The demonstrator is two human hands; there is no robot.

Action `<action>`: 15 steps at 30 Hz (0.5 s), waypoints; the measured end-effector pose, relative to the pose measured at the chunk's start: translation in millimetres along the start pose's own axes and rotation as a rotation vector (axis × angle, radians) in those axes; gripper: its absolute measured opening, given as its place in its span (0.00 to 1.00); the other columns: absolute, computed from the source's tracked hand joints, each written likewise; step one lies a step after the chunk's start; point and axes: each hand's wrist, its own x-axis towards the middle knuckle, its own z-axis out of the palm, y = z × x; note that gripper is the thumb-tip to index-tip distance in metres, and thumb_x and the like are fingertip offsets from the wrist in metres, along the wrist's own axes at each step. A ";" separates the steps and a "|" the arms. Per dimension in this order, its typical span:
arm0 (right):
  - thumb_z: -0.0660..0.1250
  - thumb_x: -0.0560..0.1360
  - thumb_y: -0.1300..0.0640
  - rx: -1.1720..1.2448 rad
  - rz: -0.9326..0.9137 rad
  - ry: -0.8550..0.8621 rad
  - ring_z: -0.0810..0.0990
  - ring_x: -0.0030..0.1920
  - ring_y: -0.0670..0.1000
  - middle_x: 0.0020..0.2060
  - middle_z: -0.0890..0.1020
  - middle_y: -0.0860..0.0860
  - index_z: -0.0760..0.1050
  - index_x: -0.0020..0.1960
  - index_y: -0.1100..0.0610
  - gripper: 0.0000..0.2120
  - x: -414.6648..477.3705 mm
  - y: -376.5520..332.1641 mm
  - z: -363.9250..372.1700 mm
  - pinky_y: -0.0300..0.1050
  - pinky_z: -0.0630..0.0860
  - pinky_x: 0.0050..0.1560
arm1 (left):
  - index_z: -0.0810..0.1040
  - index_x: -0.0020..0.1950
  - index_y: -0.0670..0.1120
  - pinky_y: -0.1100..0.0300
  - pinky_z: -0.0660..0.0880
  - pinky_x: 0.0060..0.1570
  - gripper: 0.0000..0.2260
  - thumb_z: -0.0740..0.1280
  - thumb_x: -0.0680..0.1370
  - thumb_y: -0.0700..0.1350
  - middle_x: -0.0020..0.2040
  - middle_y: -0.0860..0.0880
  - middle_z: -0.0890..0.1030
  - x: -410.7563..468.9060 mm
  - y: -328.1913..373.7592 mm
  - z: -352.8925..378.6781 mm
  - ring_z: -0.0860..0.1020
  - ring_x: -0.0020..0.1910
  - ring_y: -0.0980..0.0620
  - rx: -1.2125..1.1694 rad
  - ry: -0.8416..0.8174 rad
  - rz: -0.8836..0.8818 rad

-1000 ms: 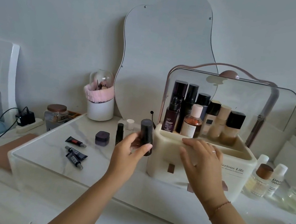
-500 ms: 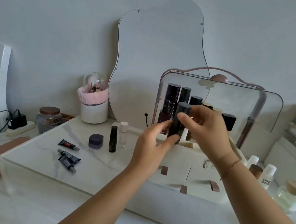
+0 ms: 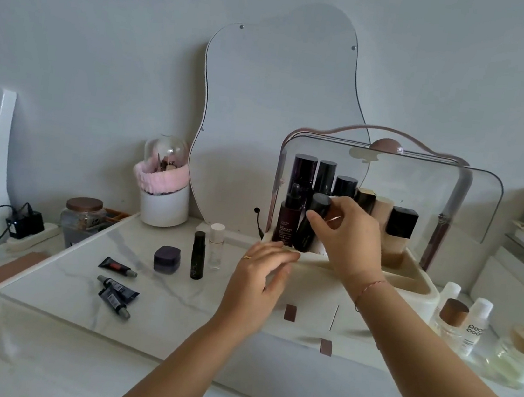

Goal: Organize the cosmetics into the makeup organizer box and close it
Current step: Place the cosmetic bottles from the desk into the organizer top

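Note:
The cream makeup organizer box [image 3: 415, 290] stands on the marble tray with its clear lid [image 3: 422, 186] raised. Several bottles stand in its top compartment. My right hand [image 3: 346, 234] grips a dark bottle [image 3: 312, 221], tilted, at the compartment's front left beside a maroon serum bottle [image 3: 288, 216]. My left hand [image 3: 260, 278] hovers open by the box's left front corner, holding nothing. On the tray to the left lie a black spray tube [image 3: 198, 255], a small clear bottle [image 3: 215, 246], a purple jar [image 3: 167, 259] and three small tubes [image 3: 116, 282].
A wavy mirror [image 3: 276, 107] leans on the wall behind. A white brush holder [image 3: 163, 198] and a glass jar [image 3: 82, 219] stand at the back left. Several bottles [image 3: 470, 325] stand right of the box. A power strip [image 3: 28, 227] with cables lies far left.
The dark bottle passed from my left hand to my right, which has lowered it into the box's compartment. My left hand let go and dropped toward the box's left front corner.

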 end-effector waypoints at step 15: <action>0.69 0.73 0.49 -0.150 0.047 -0.014 0.78 0.39 0.52 0.39 0.81 0.52 0.72 0.60 0.57 0.19 6.5 -1.9 12.2 0.42 0.73 0.37 | 0.80 0.59 0.45 0.72 0.58 0.67 0.13 0.63 0.77 0.36 0.57 0.58 0.76 -2.0 -0.2 0.7 0.69 0.64 0.61 0.027 -0.019 -0.029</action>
